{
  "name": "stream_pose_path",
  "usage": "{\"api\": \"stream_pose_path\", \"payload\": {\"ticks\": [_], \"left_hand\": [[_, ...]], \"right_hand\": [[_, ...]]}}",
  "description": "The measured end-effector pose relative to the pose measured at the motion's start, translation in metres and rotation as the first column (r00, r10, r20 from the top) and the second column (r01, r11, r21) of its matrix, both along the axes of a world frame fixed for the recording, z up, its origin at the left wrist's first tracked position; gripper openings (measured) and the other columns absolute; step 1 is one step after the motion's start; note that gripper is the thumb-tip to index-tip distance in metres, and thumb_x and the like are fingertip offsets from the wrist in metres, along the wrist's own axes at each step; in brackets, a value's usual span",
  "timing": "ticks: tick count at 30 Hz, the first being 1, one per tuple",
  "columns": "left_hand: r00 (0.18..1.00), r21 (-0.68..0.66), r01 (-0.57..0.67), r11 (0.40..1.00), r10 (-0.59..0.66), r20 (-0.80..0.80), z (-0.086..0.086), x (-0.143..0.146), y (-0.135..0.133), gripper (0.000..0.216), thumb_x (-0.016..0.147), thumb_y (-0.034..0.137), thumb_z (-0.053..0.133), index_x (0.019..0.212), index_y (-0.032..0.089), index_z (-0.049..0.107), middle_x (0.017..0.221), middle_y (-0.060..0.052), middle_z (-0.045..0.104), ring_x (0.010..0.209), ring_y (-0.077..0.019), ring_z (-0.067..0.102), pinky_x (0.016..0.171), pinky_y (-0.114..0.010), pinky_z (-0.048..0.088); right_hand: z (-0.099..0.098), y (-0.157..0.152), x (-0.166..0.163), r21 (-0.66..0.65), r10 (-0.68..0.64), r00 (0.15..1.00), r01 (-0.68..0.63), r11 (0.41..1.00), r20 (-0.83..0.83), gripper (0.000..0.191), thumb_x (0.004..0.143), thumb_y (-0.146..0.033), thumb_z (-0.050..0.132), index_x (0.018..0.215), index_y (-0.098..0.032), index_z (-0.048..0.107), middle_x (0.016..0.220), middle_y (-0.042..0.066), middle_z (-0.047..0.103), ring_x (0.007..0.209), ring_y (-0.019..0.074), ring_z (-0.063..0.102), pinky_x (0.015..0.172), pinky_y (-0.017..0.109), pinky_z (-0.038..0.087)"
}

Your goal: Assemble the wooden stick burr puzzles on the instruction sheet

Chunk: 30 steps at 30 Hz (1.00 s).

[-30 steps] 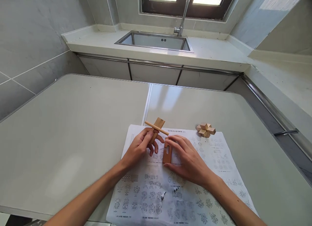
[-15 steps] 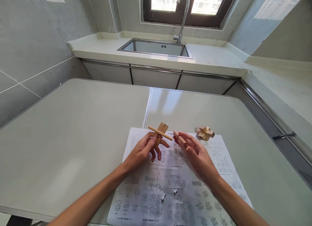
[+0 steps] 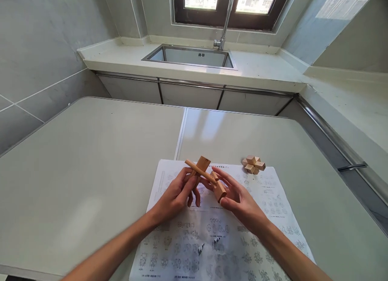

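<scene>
My left hand (image 3: 178,192) pinches a flat wooden puzzle piece (image 3: 203,163) with a thin wooden stick (image 3: 198,170) lying crosswise over it. Between the fingers and thumb of my right hand (image 3: 239,196) is a notched wooden puzzle piece (image 3: 220,192). Its upper end meets the right end of the stick; whether they interlock I cannot tell. Both hands are over a printed instruction sheet (image 3: 182,248) covered in small line drawings. Beyond my right hand, an assembled wooden burr puzzle (image 3: 254,165) rests at the sheet's far edge.
The sheet lies on a pale table (image 3: 75,172) with a seam down its far half; small torn spots show near its middle. Past the table stands a counter (image 3: 260,66) with a sink (image 3: 194,62) and a tap (image 3: 224,30) under a window. A tiled wall (image 3: 45,50) is at left.
My right hand has turned its piece and brought it leftward against the stick's right end. My left hand has barely moved and keeps its hold. The view has shifted slightly.
</scene>
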<state>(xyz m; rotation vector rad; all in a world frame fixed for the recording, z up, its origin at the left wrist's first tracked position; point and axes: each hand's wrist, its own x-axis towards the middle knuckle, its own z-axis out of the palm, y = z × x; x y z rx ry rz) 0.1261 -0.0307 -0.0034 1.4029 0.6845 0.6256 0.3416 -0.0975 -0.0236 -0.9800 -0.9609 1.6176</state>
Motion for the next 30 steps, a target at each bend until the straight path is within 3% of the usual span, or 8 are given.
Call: {"api": "stream_pose_path", "payload": {"ticks": [5,11,16,21,30], "left_hand": [[0.992,0.191,0.037,0.981,-0.012,-0.126,-0.003,-0.001,-0.002,0.025,0.112,0.041,0.038,0.116,0.02,0.051,0.099,-0.005,0.068,0.065,-0.011,0.06,0.063,-0.027,0.049],[0.977,0.347,0.047,0.937,0.029,-0.211,-0.004,-0.003,-0.004,0.021,0.112,0.034,0.037,0.112,0.021,0.053,0.088,-0.002,0.065,0.067,-0.0122,0.055,0.065,-0.027,0.045],[0.981,0.359,0.048,0.932,0.024,-0.193,-0.001,-0.003,-0.003,0.02,0.112,0.032,0.038,0.103,0.02,0.052,0.085,-0.001,0.063,0.068,-0.0126,0.054,0.066,-0.026,0.043],[0.984,0.379,0.063,0.923,0.006,-0.178,0.004,-0.004,-0.002,0.022,0.111,0.031,0.04,0.11,0.018,0.058,0.091,-0.003,0.066,0.073,-0.0137,0.057,0.068,-0.026,0.044],[0.983,0.458,0.092,0.884,-0.007,-0.184,0.001,-0.008,0.001,0.022,0.109,0.027,0.043,0.103,0.017,0.061,0.078,0.001,0.062,0.059,-0.0094,0.045,0.058,-0.023,0.038]], "right_hand": [[-0.002,-0.002,-0.003,-0.042,0.012,0.999,-0.014,0.999,-0.05,0.081,0.077,-0.05,0.091,0.149,-0.035,0.056,0.16,0.01,0.051,0.138,0.0373,0.058,0.118,0.056,0.043],[-0.001,-0.001,0.002,-0.049,-0.046,0.999,0.046,0.998,0.016,0.083,0.076,-0.05,0.091,0.149,-0.037,0.054,0.158,0.01,0.053,0.141,0.0358,0.055,0.12,0.054,0.041],[-0.002,-0.001,0.005,0.055,-0.011,0.996,0.007,0.998,0.086,0.078,0.08,-0.05,0.087,0.149,-0.037,0.052,0.155,0.009,0.054,0.148,0.034,0.048,0.122,0.052,0.039],[-0.007,-0.005,0.006,0.133,0.055,0.982,-0.08,0.988,0.18,0.08,0.085,-0.04,0.085,0.152,-0.04,0.042,0.156,0.007,0.049,0.149,0.0303,0.044,0.128,0.052,0.029],[0.003,-0.006,0.005,0.148,0.121,0.961,-0.161,0.976,0.248,0.083,0.081,-0.017,0.084,0.149,-0.036,0.041,0.148,0.009,0.055,0.136,0.0284,0.056,0.123,0.053,0.039]]}}
